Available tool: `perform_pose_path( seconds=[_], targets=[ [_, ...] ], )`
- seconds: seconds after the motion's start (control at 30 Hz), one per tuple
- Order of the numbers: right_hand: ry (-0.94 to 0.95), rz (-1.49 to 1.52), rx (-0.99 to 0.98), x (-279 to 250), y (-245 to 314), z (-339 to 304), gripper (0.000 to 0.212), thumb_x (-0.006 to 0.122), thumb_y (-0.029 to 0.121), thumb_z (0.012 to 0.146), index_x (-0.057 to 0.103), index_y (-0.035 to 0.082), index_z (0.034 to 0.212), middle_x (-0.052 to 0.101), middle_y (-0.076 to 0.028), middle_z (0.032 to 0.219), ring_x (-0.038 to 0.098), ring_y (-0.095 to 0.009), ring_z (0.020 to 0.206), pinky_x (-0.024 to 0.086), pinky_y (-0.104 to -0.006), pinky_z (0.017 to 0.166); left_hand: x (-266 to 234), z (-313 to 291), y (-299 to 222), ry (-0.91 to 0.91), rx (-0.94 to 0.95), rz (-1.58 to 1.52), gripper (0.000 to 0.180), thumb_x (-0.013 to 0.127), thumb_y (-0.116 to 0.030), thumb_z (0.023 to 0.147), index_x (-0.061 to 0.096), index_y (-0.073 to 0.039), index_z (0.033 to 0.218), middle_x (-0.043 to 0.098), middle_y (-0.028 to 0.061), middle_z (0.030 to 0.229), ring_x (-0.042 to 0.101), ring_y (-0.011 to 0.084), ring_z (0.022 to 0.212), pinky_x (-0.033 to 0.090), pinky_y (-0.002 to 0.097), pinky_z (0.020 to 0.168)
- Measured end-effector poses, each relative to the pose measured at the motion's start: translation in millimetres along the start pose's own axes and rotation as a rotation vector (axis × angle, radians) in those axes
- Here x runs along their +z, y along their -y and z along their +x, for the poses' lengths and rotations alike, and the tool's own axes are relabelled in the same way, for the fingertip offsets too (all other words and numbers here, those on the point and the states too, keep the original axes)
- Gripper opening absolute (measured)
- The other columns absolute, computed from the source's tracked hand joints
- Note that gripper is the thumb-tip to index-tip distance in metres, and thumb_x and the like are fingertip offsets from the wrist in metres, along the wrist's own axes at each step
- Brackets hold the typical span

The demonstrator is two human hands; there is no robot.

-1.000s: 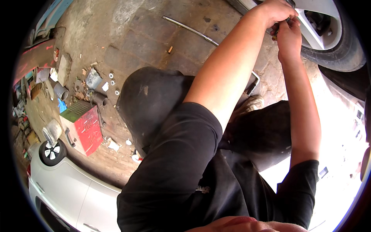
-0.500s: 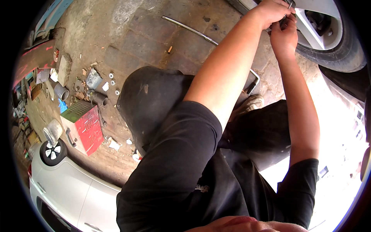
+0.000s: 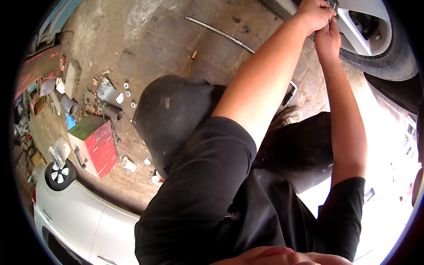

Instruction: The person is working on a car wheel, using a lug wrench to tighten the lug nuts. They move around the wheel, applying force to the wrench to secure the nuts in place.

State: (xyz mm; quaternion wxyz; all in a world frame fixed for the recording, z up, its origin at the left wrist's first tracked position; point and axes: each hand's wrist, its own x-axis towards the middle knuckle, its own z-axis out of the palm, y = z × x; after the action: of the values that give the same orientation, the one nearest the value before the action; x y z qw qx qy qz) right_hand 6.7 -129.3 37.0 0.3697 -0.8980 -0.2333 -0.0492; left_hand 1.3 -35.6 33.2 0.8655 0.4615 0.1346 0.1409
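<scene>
Wheel cut off at top; left hand, right hand curled, grasp unclear.

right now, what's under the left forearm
A metal bar on the floor disappears under the left forearm; a bent rod shows beyond it. Whether they join is covered, so I can't tell.

Floor: stained, dirty, littered. From view centre: long silver bar at 12 o'clock, bent metal rod at 2, red-and-green box at 9, small pale rings at 10.
</scene>
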Motion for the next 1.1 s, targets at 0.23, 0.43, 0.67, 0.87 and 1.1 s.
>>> perform_pose_path(
  seconds=[0.23, 0.43, 0.67, 0.87, 1.1],
  targets=[
    [0.311, 0.866, 0.627, -20, 43, -2, 0.030, 0.037, 0.032, 0.099, 0.048, 0.007, 0.087, 0.045, -0.001, 0.065, 0.042, -0.013, 0.052, 0.034, -0.0278, 0.050, 3, -7, -28, -0.109, 0.037, 0.225, 0.022, 0.055, -0.017, 0.083, 0.064, 0.003, 0.082, 0.066, 0.0173, 0.077, 0.065, 0.0238, 0.073, 0.049, 0.0379, 0.067],
    [0.419, 0.943, 0.784, -40, 67, 8, 0.035, 0.032, 0.031, 0.102, 0.042, 0.012, 0.074, 0.032, 0.005, 0.056, 0.029, -0.007, 0.044, 0.026, -0.0242, 0.043, 9, -18, -56, -0.107, -0.045, 0.213, 0.032, 0.047, -0.024, 0.088, 0.061, 0.005, 0.094, 0.066, 0.0228, 0.085, 0.065, 0.0285, 0.074, 0.049, 0.0410, 0.066],
    [0.435, 0.782, 0.879, -58, 98, 15, 0.032, 0.035, 0.032, 0.101, 0.042, 0.015, 0.075, 0.034, 0.007, 0.057, 0.026, -0.004, 0.040, 0.022, -0.0210, 0.039, 19, -11, -40, -0.010, -0.450, -0.202, 0.030, 0.046, -0.023, 0.089, 0.057, 0.004, 0.095, 0.065, 0.0229, 0.084, 0.064, 0.0298, 0.069, 0.049, 0.0440, 0.059],
    [0.486, 0.735, 0.869, -62, 74, 24, 0.031, 0.034, 0.027, 0.100, 0.043, 0.015, 0.073, 0.034, 0.008, 0.053, 0.025, -0.003, 0.039, 0.019, -0.0201, 0.036, 44, -11, -30, -0.308, -0.272, -0.112, 0.022, 0.049, -0.012, 0.087, 0.058, 0.007, 0.086, 0.062, 0.0217, 0.075, 0.060, 0.0288, 0.055, 0.047, 0.0432, 0.039],
    [0.525, 0.652, 0.993, -60, 81, 2, 0.030, 0.035, 0.027, 0.098, 0.044, 0.016, 0.071, 0.034, 0.007, 0.051, 0.024, -0.004, 0.037, 0.017, -0.0211, 0.035, 55, -62, -43, -0.570, -0.140, -0.017, 0.023, 0.047, -0.010, 0.085, 0.061, 0.008, 0.085, 0.064, 0.0204, 0.076, 0.063, 0.0279, 0.066, 0.049, 0.0431, 0.055]
  ],
)
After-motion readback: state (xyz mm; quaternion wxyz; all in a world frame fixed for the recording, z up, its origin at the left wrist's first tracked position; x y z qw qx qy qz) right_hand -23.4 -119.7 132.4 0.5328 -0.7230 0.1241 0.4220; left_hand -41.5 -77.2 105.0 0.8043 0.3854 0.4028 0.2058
